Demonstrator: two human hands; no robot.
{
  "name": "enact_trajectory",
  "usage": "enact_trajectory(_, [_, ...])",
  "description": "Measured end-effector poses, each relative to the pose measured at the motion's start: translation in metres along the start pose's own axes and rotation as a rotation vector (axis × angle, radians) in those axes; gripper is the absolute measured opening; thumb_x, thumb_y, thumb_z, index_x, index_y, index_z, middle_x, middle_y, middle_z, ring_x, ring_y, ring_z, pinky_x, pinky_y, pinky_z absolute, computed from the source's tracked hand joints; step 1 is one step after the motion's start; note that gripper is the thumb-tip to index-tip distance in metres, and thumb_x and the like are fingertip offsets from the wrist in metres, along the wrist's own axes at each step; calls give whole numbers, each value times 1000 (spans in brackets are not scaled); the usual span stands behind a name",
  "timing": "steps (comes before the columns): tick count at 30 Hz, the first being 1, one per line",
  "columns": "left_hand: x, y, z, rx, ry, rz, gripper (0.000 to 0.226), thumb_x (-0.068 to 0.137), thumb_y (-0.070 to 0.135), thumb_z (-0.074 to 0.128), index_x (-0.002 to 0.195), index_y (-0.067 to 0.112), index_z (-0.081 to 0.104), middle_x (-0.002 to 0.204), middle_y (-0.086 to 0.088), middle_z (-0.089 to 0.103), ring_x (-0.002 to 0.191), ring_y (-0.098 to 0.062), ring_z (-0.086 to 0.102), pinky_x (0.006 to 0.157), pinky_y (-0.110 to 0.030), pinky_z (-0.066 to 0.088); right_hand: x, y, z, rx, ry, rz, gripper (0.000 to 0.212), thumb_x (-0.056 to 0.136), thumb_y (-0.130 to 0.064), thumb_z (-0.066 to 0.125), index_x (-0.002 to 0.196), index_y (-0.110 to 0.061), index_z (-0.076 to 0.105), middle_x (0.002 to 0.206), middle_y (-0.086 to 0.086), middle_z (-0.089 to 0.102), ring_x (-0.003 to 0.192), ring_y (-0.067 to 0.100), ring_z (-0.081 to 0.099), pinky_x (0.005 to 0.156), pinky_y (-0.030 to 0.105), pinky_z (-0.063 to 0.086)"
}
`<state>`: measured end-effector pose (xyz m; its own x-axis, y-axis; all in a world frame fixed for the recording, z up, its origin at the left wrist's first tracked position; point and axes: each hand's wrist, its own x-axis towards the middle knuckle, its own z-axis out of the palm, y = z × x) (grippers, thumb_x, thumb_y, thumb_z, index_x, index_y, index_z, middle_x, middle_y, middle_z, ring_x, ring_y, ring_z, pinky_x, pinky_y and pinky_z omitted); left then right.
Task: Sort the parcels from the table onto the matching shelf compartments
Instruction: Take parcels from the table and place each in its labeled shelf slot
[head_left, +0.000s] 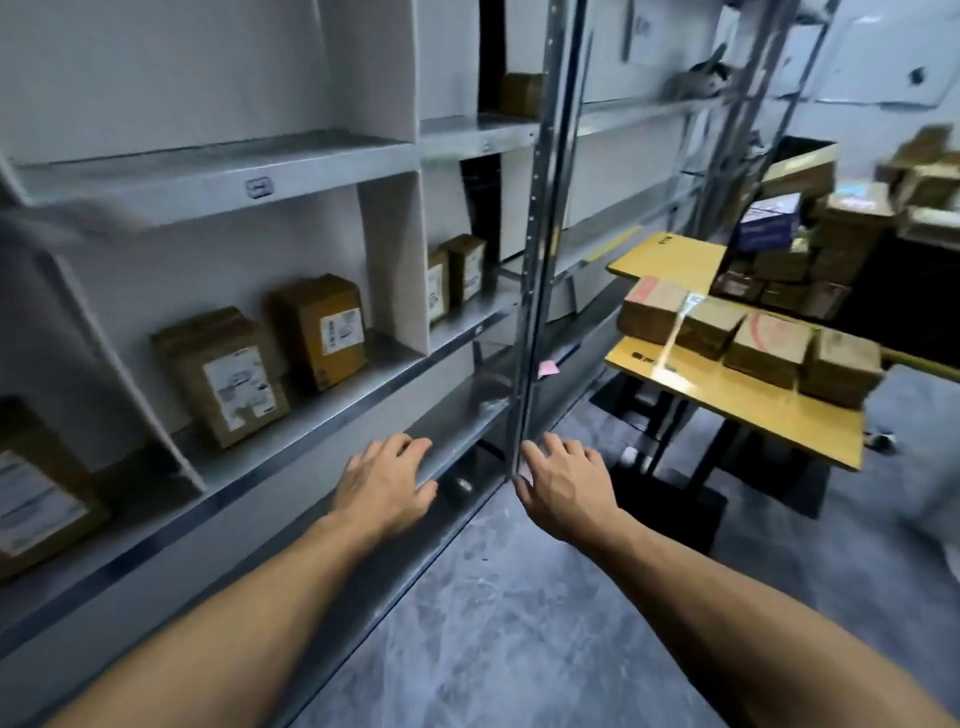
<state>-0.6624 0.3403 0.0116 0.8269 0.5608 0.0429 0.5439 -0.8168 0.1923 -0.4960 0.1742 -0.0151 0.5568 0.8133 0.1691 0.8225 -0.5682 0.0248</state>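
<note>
We held both hands out with nothing in them. Our left hand (384, 488) hovered over the front lip of the shelf (457, 415), fingers loosely spread. Our right hand (563, 486) hung just right of the post (537, 260), fingers slack and apart. We could not tell whether its fingertips touched the post.

The job looked to us partly done. Up and left of the left hand, two parcels (223, 374) stood in one bay, with a third parcel (36, 499) further left in the next bay. A pair (452, 278) stood in the bay above the left hand, just left of the post. High above both hands, a box (519, 93) sat on an upper level.

The rest lay up and right of the right hand, well apart from it. There was a row (748, 345) of parcels on the table (753, 421), and beyond it a pile (831, 244) on a second surface. We judged that most of the sorting was left, and that the next step was a reach to the table.

The shelved parcels stood on end, long axis upright, with their labelled faces turned out toward our hands. The row lay flat on broad faces, box against box, its line running rightward and away from the right hand. Blur hid which way their labels pointed.
</note>
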Motion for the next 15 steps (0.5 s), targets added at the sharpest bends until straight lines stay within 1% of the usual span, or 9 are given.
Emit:
enact_trajectory(3, [39, 60, 8, -9, 9, 93, 55, 91, 47, 48, 142, 30, 38, 140, 5, 44, 127, -21, 42, 107, -37, 35, -2, 69, -4, -15, 17, 81, 37, 93, -50, 42, 113, -21, 54, 111, 7, 59, 105, 34, 59, 83, 43, 44])
enact_trajectory(6, [79, 124, 18, -19, 13, 169, 55, 90, 46, 49, 141, 29, 39, 139, 4, 45, 126, -22, 42, 106, -38, 36, -4, 141, -11, -41, -9, 152, 39, 95, -50, 39, 120, -22, 50, 123, 7, 56, 115, 32, 53, 91, 44, 44])
enact_trajectory(8, [104, 168, 25, -17, 10, 214, 55, 90, 46, 48, 142, 30, 38, 139, 5, 45, 127, -22, 42, 105, -37, 36, -5, 188, -16, -54, 2, 195, 40, 96, -50, 39, 124, -23, 48, 127, 7, 55, 117, 31, 52, 92, 44, 43])
enact_trajectory(12, [152, 250, 40, -13, 27, 310, 55, 91, 47, 47, 143, 29, 36, 140, 5, 44, 126, -21, 41, 104, -37, 36, -11, 274, -23, -92, 12, 283, 43, 96, -50, 40, 127, -23, 48, 128, 7, 55, 118, 30, 53, 93, 43, 43])
enact_trajectory(15, [180, 305, 54, -10, 23, 360, 56, 91, 48, 47, 143, 30, 36, 140, 5, 44, 125, -21, 43, 102, -38, 37, -24, 331, -23, -110, -1, 333, 42, 96, -49, 42, 125, -22, 50, 125, 7, 56, 115, 31, 54, 90, 43, 43])
